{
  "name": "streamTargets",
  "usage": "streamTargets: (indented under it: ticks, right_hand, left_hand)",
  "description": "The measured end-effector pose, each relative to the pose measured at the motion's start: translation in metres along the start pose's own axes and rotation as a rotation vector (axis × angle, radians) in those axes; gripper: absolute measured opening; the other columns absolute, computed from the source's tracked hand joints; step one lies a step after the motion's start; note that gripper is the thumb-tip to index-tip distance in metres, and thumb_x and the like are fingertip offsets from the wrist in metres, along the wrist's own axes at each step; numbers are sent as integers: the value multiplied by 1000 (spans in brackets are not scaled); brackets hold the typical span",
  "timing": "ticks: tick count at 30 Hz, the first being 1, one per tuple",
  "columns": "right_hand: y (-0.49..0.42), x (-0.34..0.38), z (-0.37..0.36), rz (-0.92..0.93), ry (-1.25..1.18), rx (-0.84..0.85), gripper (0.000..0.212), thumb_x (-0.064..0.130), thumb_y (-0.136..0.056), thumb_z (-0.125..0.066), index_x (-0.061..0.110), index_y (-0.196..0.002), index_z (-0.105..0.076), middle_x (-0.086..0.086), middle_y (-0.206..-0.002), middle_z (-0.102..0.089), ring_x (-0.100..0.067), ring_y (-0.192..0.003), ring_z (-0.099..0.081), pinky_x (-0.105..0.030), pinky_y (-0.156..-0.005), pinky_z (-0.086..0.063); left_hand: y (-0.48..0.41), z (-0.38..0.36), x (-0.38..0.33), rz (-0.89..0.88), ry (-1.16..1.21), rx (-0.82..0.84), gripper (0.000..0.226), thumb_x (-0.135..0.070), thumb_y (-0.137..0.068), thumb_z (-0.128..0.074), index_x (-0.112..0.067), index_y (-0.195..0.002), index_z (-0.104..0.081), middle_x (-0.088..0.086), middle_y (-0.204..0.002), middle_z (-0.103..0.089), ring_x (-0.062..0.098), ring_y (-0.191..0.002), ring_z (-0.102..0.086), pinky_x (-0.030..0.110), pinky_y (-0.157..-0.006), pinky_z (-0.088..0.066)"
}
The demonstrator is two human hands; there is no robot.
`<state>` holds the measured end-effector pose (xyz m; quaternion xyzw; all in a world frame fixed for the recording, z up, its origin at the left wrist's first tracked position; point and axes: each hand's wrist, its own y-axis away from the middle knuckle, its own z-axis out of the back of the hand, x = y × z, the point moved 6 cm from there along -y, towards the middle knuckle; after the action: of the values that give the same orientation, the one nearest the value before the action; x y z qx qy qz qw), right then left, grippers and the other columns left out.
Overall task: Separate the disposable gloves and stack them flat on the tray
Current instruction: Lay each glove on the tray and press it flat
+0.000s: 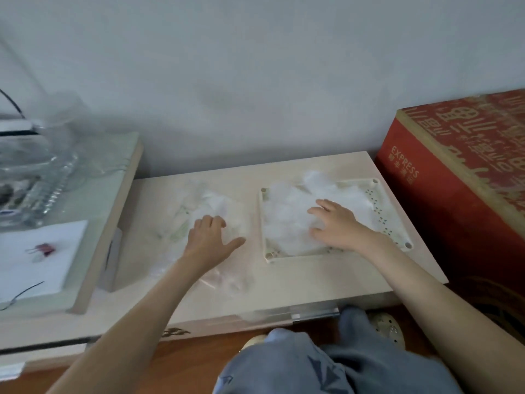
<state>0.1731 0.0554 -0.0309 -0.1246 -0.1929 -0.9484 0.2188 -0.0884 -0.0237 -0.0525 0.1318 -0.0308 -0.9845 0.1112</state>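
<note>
Knees in blue trousers (326, 365) are being shown nearest the lens, with disposable gloves being handled on the pale table (341, 280) beyond.

A heap of clear gloves (289, 214) is being pressed down in the cream tray (380, 214) by the right hand (338, 226), whose fingers are being held spread and flat on the plastic. Just left of the tray, a loose pile of gloves (207, 203) is being touched by the left hand (210, 237), fingers bent onto it and thumb stuck out sideways; whether any glove is being gripped cannot be told through the blur. A red box (454, 194) is being stood against the table's right end, and a side desk (108, 200) with glassware (42, 166) and a white sheet (37, 257) is being seen at the left.
</note>
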Motion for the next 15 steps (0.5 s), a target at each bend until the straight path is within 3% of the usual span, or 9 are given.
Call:
streamTargets:
  ticks: [3,8,12,15]
  right_hand:
    - [8,18,1,5,-38,58,54,33,-97,-47,22,-148,-33,1,-160,-15,-17,-147,-12,-29,-114,-14]
    - [16,35,1,-2,-79,112,50,37,-97,-46,23,-144,-39,7,-154,-26,-21,-138,-31,-31,-107,-28]
    - [18,36,-2,-11,-88,142,47,38,-96,-47,25,-140,-43,9,-150,-30,-19,-134,-35,-33,-105,-36]
    - [18,40,2,-6,-137,143,43,36,-96,-49,24,-137,-47,9,-147,-34,-14,-133,-37,-25,-98,-33]
  left_hand:
    - [12,-10,23,34,-14,76,55,-54,-83,-63,-13,-118,-50,5,-117,-50,26,-112,-45,33,-92,-38]
    - [19,-8,33,-9,138,60,12,-20,-90,-60,-10,-96,-61,7,-96,-56,27,-97,-54,31,-78,-39]
    - [17,-4,34,29,127,-11,11,-18,-92,-55,-12,-92,-64,5,-93,-62,25,-92,-57,33,-74,-42]
    - [14,5,34,48,107,-98,16,-16,-93,-50,-12,-95,-65,6,-95,-65,26,-92,-58,35,-73,-44]
